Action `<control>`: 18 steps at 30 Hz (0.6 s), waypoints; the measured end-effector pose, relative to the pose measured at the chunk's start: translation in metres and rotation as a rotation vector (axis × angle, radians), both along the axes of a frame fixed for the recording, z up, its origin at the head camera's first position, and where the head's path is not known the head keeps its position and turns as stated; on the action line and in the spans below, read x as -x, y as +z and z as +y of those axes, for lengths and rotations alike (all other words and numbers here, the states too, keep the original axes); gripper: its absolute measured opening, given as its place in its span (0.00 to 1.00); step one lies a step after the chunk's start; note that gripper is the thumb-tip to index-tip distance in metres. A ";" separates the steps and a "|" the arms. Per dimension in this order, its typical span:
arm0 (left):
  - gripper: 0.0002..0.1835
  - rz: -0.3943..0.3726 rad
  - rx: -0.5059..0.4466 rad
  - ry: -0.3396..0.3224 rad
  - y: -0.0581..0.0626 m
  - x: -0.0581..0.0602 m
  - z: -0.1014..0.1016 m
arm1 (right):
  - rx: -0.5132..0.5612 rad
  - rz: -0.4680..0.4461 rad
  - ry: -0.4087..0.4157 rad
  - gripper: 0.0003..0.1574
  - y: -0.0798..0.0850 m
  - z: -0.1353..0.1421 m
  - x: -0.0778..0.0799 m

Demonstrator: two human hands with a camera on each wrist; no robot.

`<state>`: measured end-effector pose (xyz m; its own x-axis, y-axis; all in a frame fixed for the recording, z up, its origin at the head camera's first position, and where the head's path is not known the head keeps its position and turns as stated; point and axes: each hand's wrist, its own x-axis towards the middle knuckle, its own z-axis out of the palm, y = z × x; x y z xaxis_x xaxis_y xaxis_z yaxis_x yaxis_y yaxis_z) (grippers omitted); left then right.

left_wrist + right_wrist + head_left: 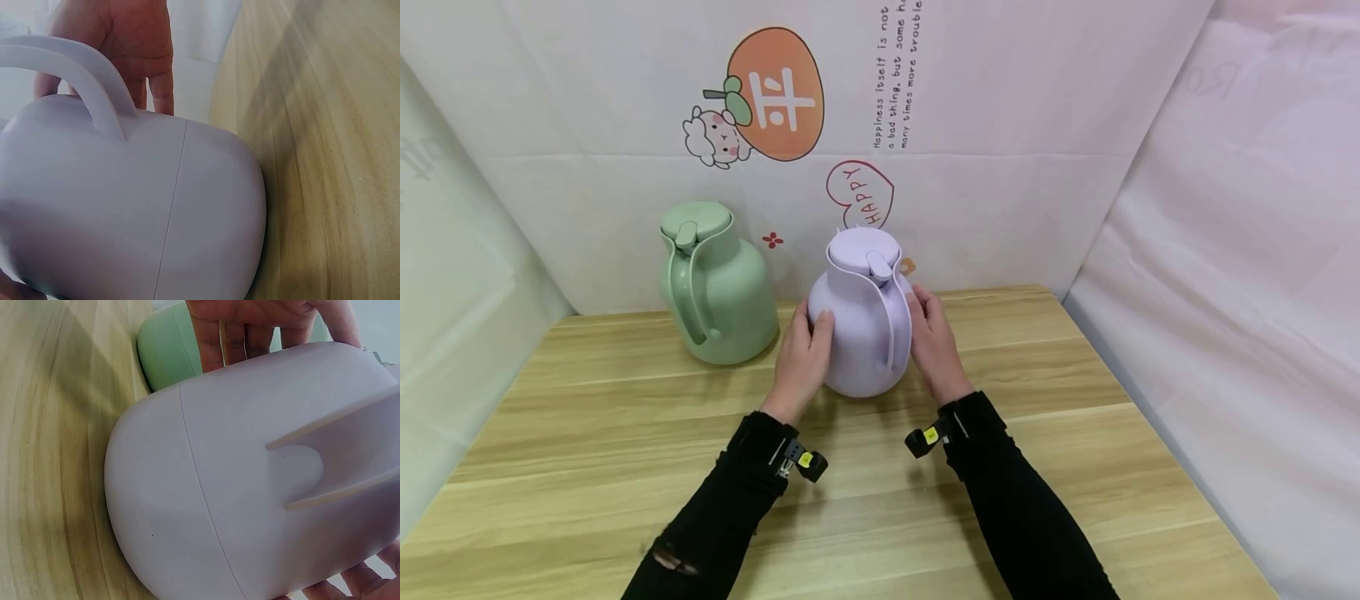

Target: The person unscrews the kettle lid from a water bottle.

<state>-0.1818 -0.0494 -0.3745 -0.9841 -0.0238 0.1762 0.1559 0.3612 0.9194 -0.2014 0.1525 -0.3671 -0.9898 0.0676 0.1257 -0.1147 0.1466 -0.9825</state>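
A lavender thermos jug (859, 333) stands on the wooden table, its lid up and its handle (893, 329) facing front right. My left hand (799, 362) holds its left side, thumb on the front and fingers reaching behind. On the opposite side, behind the handle, my right hand (934, 342) holds the jug's body. The left wrist view shows that right hand (128, 44) beyond the handle, its fingertips partly hidden by the jug. In the right wrist view the left hand (262, 319) lies against the far side of the body.
A green thermos jug (733, 300) of the same shape stands to the left, handle toward the front. White printed cloth (1000, 125) hangs behind the wooden table (865, 517), with more cloth at both sides. Small cameras (811, 465) are strapped to both black-sleeved wrists.
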 end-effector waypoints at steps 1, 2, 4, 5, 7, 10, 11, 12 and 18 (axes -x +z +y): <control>0.42 0.006 0.000 -0.004 0.000 -0.001 0.000 | -0.003 -0.001 0.002 0.44 0.000 0.000 -0.001; 0.42 0.010 -0.002 -0.005 0.000 -0.002 -0.001 | -0.004 -0.001 0.003 0.44 0.000 0.000 -0.002; 0.42 0.011 -0.006 -0.009 0.000 -0.005 -0.002 | -0.010 0.000 0.006 0.44 0.000 0.000 -0.003; 0.42 0.011 -0.004 -0.009 0.000 -0.006 -0.002 | -0.006 0.000 0.011 0.44 0.000 0.000 -0.004; 0.42 0.014 0.000 -0.007 0.000 -0.007 -0.003 | -0.003 0.000 0.019 0.43 0.001 -0.001 -0.006; 0.41 0.025 0.005 -0.003 0.000 -0.010 -0.004 | -0.004 0.001 0.021 0.42 0.001 -0.001 -0.008; 0.40 0.028 0.006 -0.003 0.000 -0.011 -0.004 | -0.007 0.002 0.020 0.42 0.001 -0.001 -0.009; 0.40 0.033 0.005 -0.001 0.000 -0.012 -0.004 | -0.012 0.004 0.016 0.42 0.001 -0.002 -0.010; 0.38 0.064 0.001 0.011 0.001 -0.018 -0.003 | -0.020 0.013 0.005 0.41 0.000 -0.002 -0.013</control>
<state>-0.1638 -0.0527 -0.3736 -0.9705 -0.0341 0.2388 0.2104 0.3645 0.9071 -0.1888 0.1501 -0.3675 -0.9883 0.0605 0.1401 -0.1285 0.1654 -0.9778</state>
